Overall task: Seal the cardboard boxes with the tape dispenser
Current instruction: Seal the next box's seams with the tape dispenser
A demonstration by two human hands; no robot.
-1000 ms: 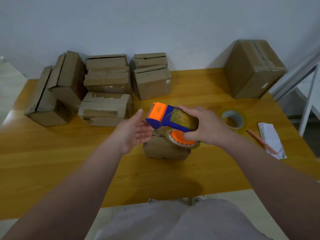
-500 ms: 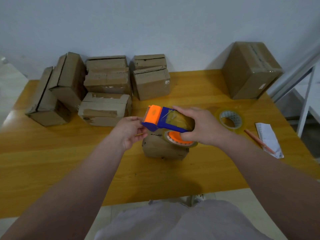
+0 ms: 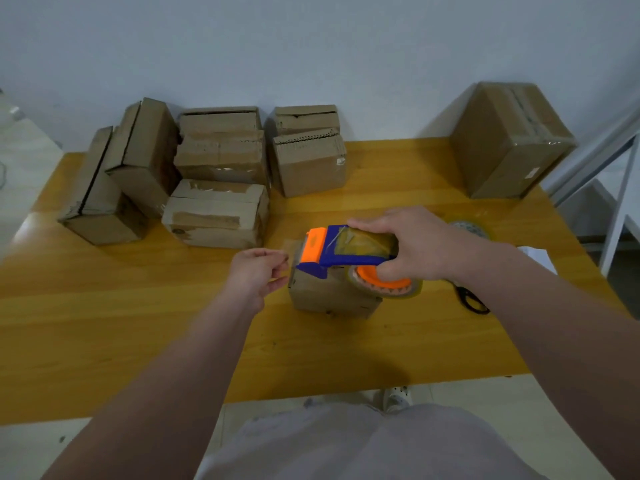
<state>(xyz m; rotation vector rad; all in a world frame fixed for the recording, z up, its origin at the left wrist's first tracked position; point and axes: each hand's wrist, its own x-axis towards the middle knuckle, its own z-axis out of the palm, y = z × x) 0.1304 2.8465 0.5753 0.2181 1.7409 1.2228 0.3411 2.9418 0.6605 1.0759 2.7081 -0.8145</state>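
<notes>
My right hand (image 3: pixel 419 247) grips a blue and orange tape dispenser (image 3: pixel 341 252) from above, holding it over a small cardboard box (image 3: pixel 325 297) in the middle of the yellow table (image 3: pixel 138 327). The orange tape roll hangs at the dispenser's near side. Just left of the dispenser's orange front, my left hand (image 3: pixel 256 275) has thumb and fingers pinched together. A faint strip of clear tape (image 3: pixel 292 242) seems to run from those fingers to the dispenser. Much of the small box's top is hidden by the dispenser.
Several cardboard boxes (image 3: pixel 214 213) are piled at the back left against the wall. A larger taped box (image 3: pixel 509 143) stands at the back right. A spare tape roll (image 3: pixel 467 228), black scissors (image 3: pixel 471 301) and a white paper (image 3: pixel 540 258) lie to the right.
My left hand closed from an open palm at the dispenser's front and drew back to the left. The dispenser came down closer to the small box.
</notes>
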